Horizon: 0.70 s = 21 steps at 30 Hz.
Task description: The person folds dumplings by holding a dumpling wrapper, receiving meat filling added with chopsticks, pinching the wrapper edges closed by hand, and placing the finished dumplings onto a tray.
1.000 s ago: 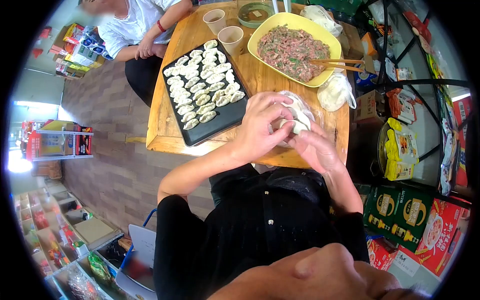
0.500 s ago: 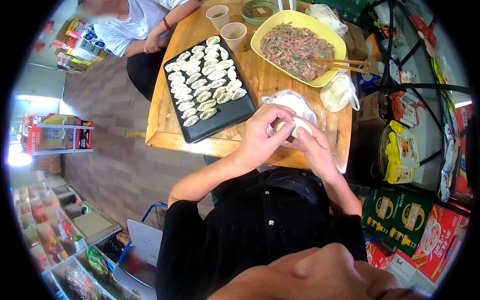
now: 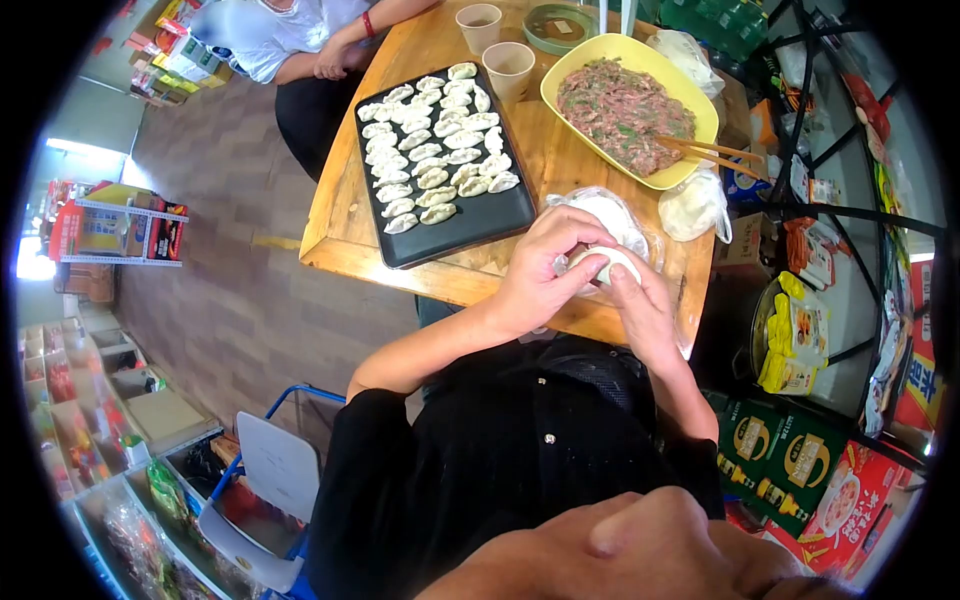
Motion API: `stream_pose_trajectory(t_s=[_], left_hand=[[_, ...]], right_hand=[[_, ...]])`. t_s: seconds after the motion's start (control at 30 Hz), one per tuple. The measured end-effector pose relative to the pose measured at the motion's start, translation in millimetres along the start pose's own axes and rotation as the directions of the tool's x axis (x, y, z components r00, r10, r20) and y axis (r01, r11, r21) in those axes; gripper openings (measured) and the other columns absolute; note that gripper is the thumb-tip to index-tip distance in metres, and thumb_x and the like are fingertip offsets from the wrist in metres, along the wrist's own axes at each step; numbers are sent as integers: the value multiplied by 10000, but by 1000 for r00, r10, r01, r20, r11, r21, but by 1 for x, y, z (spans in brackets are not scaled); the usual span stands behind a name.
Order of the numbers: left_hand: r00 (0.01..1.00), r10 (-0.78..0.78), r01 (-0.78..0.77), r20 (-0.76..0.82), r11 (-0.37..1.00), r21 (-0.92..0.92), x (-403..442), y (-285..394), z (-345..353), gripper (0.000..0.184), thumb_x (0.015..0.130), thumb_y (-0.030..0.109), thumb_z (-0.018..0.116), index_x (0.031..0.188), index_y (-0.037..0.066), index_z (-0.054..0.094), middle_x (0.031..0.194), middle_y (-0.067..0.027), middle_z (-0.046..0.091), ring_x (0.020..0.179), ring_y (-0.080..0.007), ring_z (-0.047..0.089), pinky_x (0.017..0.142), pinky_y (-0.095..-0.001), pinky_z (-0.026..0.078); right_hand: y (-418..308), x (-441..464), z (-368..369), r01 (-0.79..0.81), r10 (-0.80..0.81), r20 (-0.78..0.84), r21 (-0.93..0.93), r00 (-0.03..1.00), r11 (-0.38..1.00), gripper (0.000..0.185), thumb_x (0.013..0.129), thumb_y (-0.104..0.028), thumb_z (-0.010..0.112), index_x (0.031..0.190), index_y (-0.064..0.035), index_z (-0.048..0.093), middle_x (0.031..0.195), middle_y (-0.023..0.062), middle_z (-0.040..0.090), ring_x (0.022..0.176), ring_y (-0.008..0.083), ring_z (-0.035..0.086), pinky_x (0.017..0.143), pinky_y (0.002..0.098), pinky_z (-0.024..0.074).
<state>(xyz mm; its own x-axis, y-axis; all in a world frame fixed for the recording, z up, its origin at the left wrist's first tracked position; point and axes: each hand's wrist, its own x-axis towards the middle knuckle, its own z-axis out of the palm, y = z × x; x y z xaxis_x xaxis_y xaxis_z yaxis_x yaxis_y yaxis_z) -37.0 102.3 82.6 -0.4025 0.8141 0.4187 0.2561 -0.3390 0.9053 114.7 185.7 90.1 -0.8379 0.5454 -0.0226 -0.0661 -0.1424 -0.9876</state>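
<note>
My left hand (image 3: pixel 549 268) and my right hand (image 3: pixel 640 298) meet near the front edge of the wooden table, both closed on one dumpling (image 3: pixel 612 264). Its white wrapper is folded over between my thumbs and fingers; any filling inside is hidden. Just behind my fingers lies a clear plastic bag (image 3: pixel 641 232) around something round and white (image 3: pixel 603 210). Left of my hands, a black tray (image 3: pixel 482 225) carries several rows of shaped dumplings (image 3: pixel 433 178). Beyond them stands a yellow bowl (image 3: pixel 700 114) of minced meat filling (image 3: pixel 622 115), with chopsticks (image 3: pixel 712 151) resting in it.
Two paper cups (image 3: pixel 509 68) and a green dish (image 3: pixel 560 28) stand at the table's back. A knotted plastic bag (image 3: pixel 694 206) lies at the right. Another person (image 3: pixel 318 48) sits at the far left corner. A chair (image 3: pixel 279 466) stands behind me at left.
The view has shifted, so the table sits slightly further right. My fingers have moved along the wrapper, which looks more folded over between my thumbs.
</note>
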Motion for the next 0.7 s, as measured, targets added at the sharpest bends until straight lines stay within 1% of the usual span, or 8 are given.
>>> stream_pose_trajectory(t_s=[0.27, 0.33, 0.47, 0.53, 0.57, 0.63, 0.67, 0.7], left_hand=[[980, 199, -192, -15, 961, 197, -1, 2, -12, 152, 789, 39, 708, 935, 60, 671, 987, -80, 608, 942, -255, 566, 843, -362, 445], [957, 287, -286, 33, 923, 259, -1, 1, -16, 168, 785, 50, 717, 947, 56, 671, 1020, -80, 606, 938, -256, 565, 837, -365, 446], [962, 273, -272, 32, 928, 255, -2, 5, -24, 269, 782, 65, 725, 1039, 42, 648, 1030, -98, 602, 952, -277, 567, 842, -363, 447], [968, 209, -188, -139, 971, 149, -2, 7, -24, 381, 793, 81, 727, 1147, 23, 599, 1078, -111, 590, 995, -270, 566, 878, -351, 448], [963, 226, -205, -146, 967, 149, -1, 2, -25, 381, 793, 81, 727, 1147, 23, 599, 1078, -111, 590, 995, -270, 566, 878, -351, 448], [995, -8, -15, -100, 974, -227, -6, -11, -27, 471, 855, 160, 723, 1259, 14, 528, 1202, -98, 541, 1129, -204, 518, 1010, -352, 390], [997, -69, 53, -26, 921, -385, -9, -15, -27, 449, 876, 186, 708, 1247, -2, 537, 1230, -83, 523, 1185, -191, 478, 1042, -347, 360], [996, -83, 65, -30, 918, -391, -12, -18, -26, 449, 876, 186, 708, 1247, -2, 537, 1230, -83, 523, 1185, -191, 478, 1042, -347, 360]], right_hand=[[-5, 4, 6, -11, 13, 12, -99, 1000, 995, 379, 1031, -218, 470, 1298, 44, 534, 1246, 115, 593, 1159, 176, 544, 1021, 304, 393], [-11, 9, 9, 205, -194, 68, -428, 979, 880, 324, 1013, -174, 492, 1247, 36, 569, 1225, 132, 597, 1147, 211, 564, 1013, 307, 398], [-18, 11, 15, 187, -166, 85, -474, 982, 860, 279, 996, -141, 506, 1192, 37, 593, 1186, 146, 599, 1128, 232, 572, 1008, 316, 401], [-18, 13, 14, 143, -139, 40, -415, 990, 899, 260, 996, -133, 506, 1169, 34, 605, 1192, 139, 589, 1126, 228, 560, 1002, 324, 406], [-17, 16, 14, 157, -151, 48, -426, 987, 891, 260, 996, -133, 506, 1169, 34, 605, 1192, 139, 589, 1126, 228, 560, 1002, 324, 406], [-11, 14, 14, 270, -293, -5, -378, 956, 885, 254, 997, -145, 505, 1149, 23, 619, 1226, 139, 570, 1154, 240, 531, 1018, 353, 394], [-9, 12, 15, 246, -277, -43, -338, 960, 908, 263, 1000, -181, 506, 1138, 5, 631, 1284, 147, 542, 1222, 267, 491, 1055, 384, 361], [-7, 12, 14, 232, -261, -44, -338, 964, 912, 263, 1000, -181, 506, 1138, 5, 631, 1284, 147, 542, 1222, 267, 491, 1055, 384, 361]])
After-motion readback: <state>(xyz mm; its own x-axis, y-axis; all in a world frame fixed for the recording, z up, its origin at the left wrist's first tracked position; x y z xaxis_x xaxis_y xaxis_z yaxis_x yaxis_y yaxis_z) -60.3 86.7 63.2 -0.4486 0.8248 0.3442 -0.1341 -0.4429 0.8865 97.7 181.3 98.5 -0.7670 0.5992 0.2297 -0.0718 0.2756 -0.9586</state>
